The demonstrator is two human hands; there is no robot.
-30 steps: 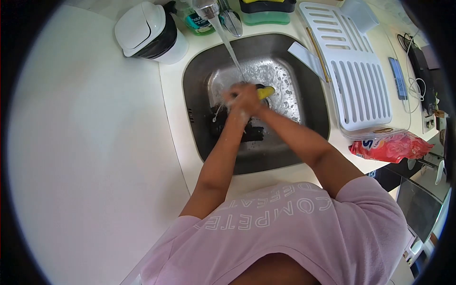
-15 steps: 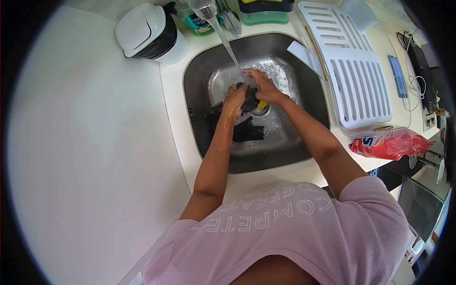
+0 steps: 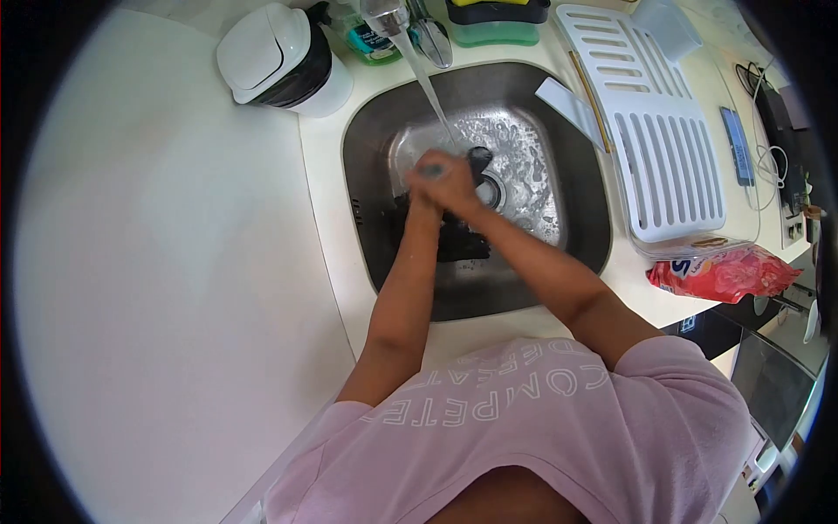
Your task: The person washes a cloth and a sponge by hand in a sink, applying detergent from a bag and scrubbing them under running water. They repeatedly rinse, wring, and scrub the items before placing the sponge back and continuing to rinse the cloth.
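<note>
My left hand [image 3: 419,185] and my right hand [image 3: 450,182] are pressed together over the sink [image 3: 580,205], blurred by motion. Between them is a wet black cloth [image 3: 479,159], sock-like in shape; one end sticks out beyond my right fingers. Both hands are closed on it, though the fingers are partly hidden. More black cloth [image 3: 463,243] lies wet on the sink floor below my wrists. Water runs from the tap [image 3: 384,16] just past my hands. The drain [image 3: 491,190] shows to the right of my right hand.
A white lidded bin [image 3: 271,61] stands left of the tap, beside a green soap bottle [image 3: 371,39]. A sponge holder [image 3: 497,31] sits behind the sink. On the right are a white drying rack [image 3: 672,166], a blue-grey phone-like object [image 3: 736,144] and a red packet [image 3: 724,273].
My hands have come together and moved slightly left, gripping the black cloth. The yellow thing formerly under my right hand is out of sight. The view has shifted slightly.
</note>
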